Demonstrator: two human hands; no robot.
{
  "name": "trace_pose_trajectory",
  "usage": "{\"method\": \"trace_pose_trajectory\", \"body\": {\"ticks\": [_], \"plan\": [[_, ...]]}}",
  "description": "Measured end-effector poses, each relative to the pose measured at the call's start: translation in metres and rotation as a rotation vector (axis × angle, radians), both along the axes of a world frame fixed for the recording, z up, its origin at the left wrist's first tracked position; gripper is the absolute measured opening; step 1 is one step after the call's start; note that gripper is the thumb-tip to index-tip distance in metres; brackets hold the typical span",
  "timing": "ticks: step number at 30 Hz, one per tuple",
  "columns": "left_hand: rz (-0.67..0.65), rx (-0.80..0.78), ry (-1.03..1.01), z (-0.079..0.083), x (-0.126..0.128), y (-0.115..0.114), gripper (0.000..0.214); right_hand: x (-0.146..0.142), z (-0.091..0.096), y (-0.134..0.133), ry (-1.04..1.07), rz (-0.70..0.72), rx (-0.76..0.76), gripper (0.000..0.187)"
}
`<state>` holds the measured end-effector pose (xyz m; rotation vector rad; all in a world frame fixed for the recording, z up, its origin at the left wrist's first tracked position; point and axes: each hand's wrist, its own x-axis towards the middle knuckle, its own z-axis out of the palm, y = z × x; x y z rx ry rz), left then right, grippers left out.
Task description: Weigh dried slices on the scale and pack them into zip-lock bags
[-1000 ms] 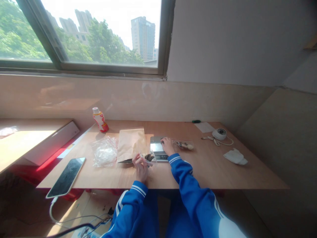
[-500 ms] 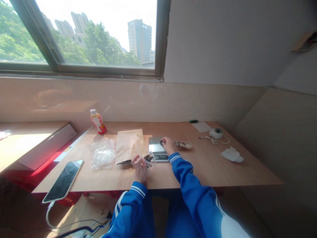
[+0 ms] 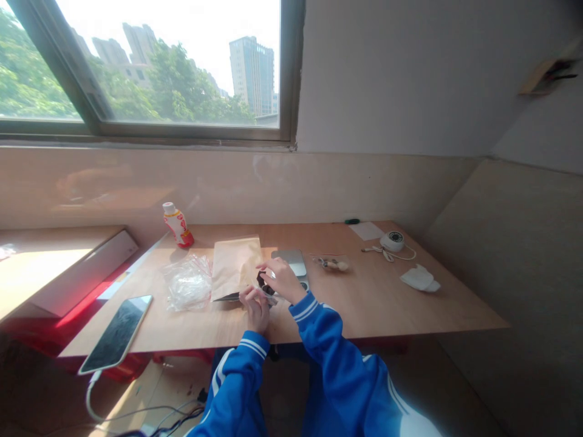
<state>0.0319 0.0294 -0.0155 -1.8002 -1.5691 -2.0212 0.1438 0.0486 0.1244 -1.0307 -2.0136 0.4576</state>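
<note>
My left hand (image 3: 255,308) is closed on a small clear plastic bag (image 3: 272,299) near the table's front edge. Dark brown pieces (image 3: 266,286) show at the bag's mouth; their kind is too small to make out. Above it, my right hand (image 3: 283,279) pinches a dark piece (image 3: 260,278) with thumb and fingers. A silver kitchen scale (image 3: 296,260) lies behind my right hand, which hides part of it. Left of the scale, a brown paper sheet or bag (image 3: 234,258) lies flat, with a dark pointed thing (image 3: 228,297) at its front edge.
A pile of clear plastic bags (image 3: 189,282) lies to the left, with a red-and-white bottle (image 3: 178,226) behind it. A phone (image 3: 117,334) on a cable overhangs the front-left edge. Rightward are a bagged item (image 3: 334,265), a white round device (image 3: 392,241) and a crumpled white tissue (image 3: 419,278).
My right hand has moved left from the scale to the mouth of the bag, carrying a dark piece. My left hand stays on the bag. The view has shifted slightly.
</note>
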Motion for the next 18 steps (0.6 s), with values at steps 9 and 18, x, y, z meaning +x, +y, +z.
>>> {"method": "trace_pose_trajectory", "body": {"ticks": [9, 18], "plan": [[0.013, 0.000, -0.221, 0.013, 0.011, -0.007, 0.009, 0.016, -0.062, -0.055, 0.339, -0.198, -0.301, 0.059], [-0.100, -0.044, -0.180, 0.041, 0.029, -0.037, 0.020, 0.026, -0.033, -0.071, 0.527, -0.142, -0.272, 0.039]]}}
